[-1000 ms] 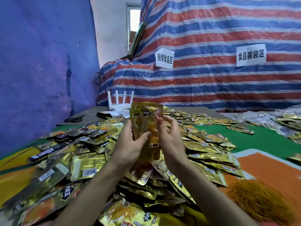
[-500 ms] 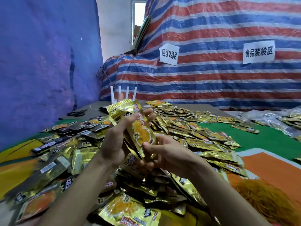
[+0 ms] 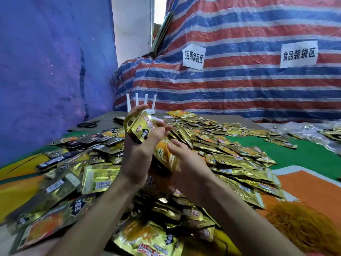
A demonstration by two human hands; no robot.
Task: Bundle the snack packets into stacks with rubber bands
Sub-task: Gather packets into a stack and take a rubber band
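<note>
Stack (image 3: 141, 129) lifted higher; R fingers (image 3: 176, 145) part hidden.

A blue sheet (image 3: 46, 71) hangs on the left. Far back, a striped sheet (image 3: 239, 93) holds two white signs (image 3: 193, 56). Bright light comes through a gap (image 3: 159, 8) between them.

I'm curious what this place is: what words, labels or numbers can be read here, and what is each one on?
"捆绑食品区": on the left paper sign, stuck to the striped tarp.
"食品装袋区": on the right paper sign, same tarp.
Snack packets: brand print, barcodes and small labels are too blurred or too small to read.
</note>
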